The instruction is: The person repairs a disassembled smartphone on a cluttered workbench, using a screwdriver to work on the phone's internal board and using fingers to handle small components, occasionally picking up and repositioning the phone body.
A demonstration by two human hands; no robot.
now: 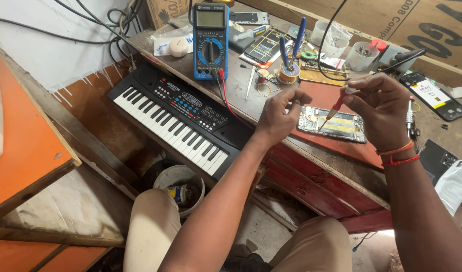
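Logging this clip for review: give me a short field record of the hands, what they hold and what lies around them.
setting: cluttered workbench
left hand: fingers pinched together, above the edge of the opened phone; whether it holds anything cannot be told
right hand: holds a small red-handled screwdriver, tip pointing down at the phone
opened phone: flat on the bench, back off
nearby: blue multimeter, black toy keyboard, blue-handled pliers
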